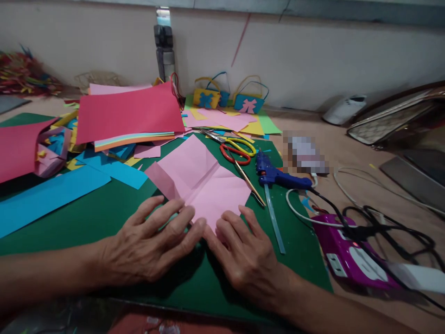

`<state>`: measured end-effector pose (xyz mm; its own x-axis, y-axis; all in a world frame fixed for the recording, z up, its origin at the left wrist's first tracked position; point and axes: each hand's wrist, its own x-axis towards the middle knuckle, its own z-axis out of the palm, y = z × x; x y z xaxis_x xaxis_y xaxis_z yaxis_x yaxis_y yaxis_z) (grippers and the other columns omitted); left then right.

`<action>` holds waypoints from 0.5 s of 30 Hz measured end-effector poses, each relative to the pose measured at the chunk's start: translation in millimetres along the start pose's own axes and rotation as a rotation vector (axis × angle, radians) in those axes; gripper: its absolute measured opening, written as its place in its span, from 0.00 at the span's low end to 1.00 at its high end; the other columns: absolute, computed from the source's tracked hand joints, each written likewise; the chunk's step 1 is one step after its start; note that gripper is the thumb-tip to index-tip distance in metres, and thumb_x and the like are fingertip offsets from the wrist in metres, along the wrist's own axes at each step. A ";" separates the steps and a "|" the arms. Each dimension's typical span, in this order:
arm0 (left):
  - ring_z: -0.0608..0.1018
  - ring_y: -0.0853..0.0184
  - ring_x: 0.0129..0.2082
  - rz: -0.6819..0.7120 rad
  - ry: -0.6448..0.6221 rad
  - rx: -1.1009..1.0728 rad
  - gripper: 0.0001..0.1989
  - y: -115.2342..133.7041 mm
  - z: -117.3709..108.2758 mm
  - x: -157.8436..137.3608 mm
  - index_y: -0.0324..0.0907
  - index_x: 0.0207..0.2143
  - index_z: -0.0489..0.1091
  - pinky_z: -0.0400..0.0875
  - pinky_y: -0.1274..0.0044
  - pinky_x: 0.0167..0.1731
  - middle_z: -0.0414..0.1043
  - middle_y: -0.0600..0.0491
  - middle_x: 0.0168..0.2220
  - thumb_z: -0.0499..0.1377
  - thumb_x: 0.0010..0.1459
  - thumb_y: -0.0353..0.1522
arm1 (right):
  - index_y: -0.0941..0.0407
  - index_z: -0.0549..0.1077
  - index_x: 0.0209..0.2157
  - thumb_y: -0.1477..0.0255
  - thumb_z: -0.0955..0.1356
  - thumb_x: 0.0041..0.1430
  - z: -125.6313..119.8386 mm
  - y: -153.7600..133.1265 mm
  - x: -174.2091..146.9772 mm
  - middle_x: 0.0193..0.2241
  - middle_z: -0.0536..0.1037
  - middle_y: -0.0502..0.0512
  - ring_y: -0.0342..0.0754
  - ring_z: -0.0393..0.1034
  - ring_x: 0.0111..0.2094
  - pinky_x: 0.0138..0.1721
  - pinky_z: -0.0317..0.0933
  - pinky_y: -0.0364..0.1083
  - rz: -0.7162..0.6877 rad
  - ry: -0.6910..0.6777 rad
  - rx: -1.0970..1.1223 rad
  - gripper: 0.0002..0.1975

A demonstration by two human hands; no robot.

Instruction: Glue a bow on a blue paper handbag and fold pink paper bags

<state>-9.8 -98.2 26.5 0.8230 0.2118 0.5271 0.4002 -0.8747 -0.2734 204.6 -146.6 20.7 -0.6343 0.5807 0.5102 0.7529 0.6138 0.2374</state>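
Note:
A creased pink sheet of paper lies over the green mat, with fold lines crossing its middle and its left corner raised. My left hand has its fingers over the sheet's near left edge, gripping it there; the thumb is mostly hidden. On the near right edge, my right hand holds the same paper with curled fingers. The index fingertips of both hands meet at the near corner. Right of the paper lie scissors with red and yellow handles, a thin wooden stick and a blue glue gun with a clear glue stick.
Blue paper strips and a stack of coloured sheets are at the left. Small paper bags stand by the wall. A purple power strip with tangled cables, a blurred phone-like object and a patterned bag occupy the right.

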 end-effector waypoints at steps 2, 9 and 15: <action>0.62 0.54 0.57 -0.010 -0.003 0.044 0.15 -2.3 1.2 3.9 0.41 0.50 0.66 0.52 0.59 0.57 0.65 0.46 0.53 0.53 0.60 0.30 | 0.62 0.76 0.36 0.80 0.57 0.62 0.2 0.4 0.9 0.29 0.75 0.60 0.54 0.66 0.41 0.48 0.55 0.56 0.002 -0.002 -0.002 0.16; 0.71 0.59 0.47 0.003 -0.009 -0.020 0.11 -8.8 13.3 6.1 0.38 0.35 0.70 0.53 0.57 0.57 0.74 0.49 0.39 0.49 0.62 0.25 | 0.61 0.75 0.30 0.79 0.58 0.62 -1.1 12.0 2.2 0.24 0.72 0.56 0.51 0.63 0.32 0.42 0.55 0.53 0.148 -0.108 0.012 0.15; 0.72 0.60 0.42 0.025 -0.009 -0.048 0.09 -9.0 13.4 7.6 0.35 0.33 0.69 0.54 0.57 0.56 0.73 0.48 0.36 0.49 0.61 0.24 | 0.58 0.71 0.24 0.81 0.62 0.56 5.3 18.0 0.4 0.23 0.70 0.55 0.48 0.58 0.28 0.34 0.53 0.49 0.229 -0.158 0.164 0.10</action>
<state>-1.8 -82.9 22.1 0.8360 0.1934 0.5135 0.3599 -0.8997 -0.2471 216.9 -132.5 20.8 -0.4803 0.7817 0.3977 0.8492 0.5280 -0.0121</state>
